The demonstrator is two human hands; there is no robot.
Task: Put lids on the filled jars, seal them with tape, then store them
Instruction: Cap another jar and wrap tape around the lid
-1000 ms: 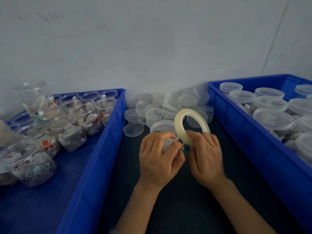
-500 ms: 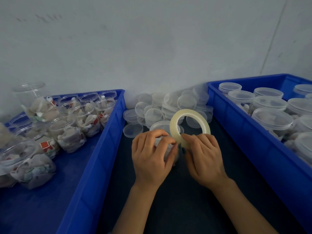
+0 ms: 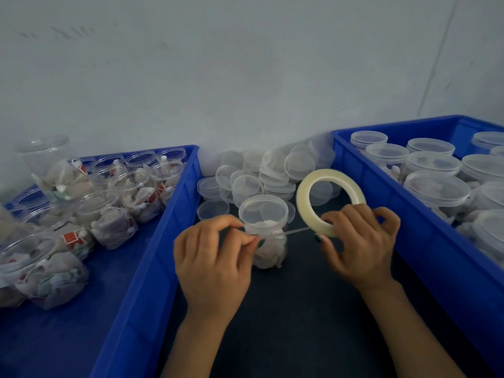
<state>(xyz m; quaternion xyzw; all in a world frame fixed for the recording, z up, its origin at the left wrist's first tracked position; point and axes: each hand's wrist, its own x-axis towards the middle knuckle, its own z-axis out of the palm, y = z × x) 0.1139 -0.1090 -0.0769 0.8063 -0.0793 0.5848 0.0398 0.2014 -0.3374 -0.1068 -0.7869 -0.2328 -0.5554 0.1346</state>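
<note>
A clear filled jar (image 3: 268, 249) with a lid (image 3: 263, 211) on it stands on the dark mat between my hands. My right hand (image 3: 360, 246) grips a pale roll of tape (image 3: 305, 203) just right of the jar. A thin strip of tape (image 3: 296, 231) runs from the roll across the front of the jar. My left hand (image 3: 212, 257) pinches the free end of that strip at the jar's left side, just under the lid.
A heap of loose clear lids (image 3: 272, 173) lies behind the jar against the wall. The blue bin on the left (image 3: 152, 257) holds several open filled jars. The blue bin on the right (image 3: 387, 203) holds several lidded jars.
My hands have moved apart: the left went left with the tape end, the right went right with the roll, drawing out a strip. The jar, earlier covered by my hands, now shows.
</note>
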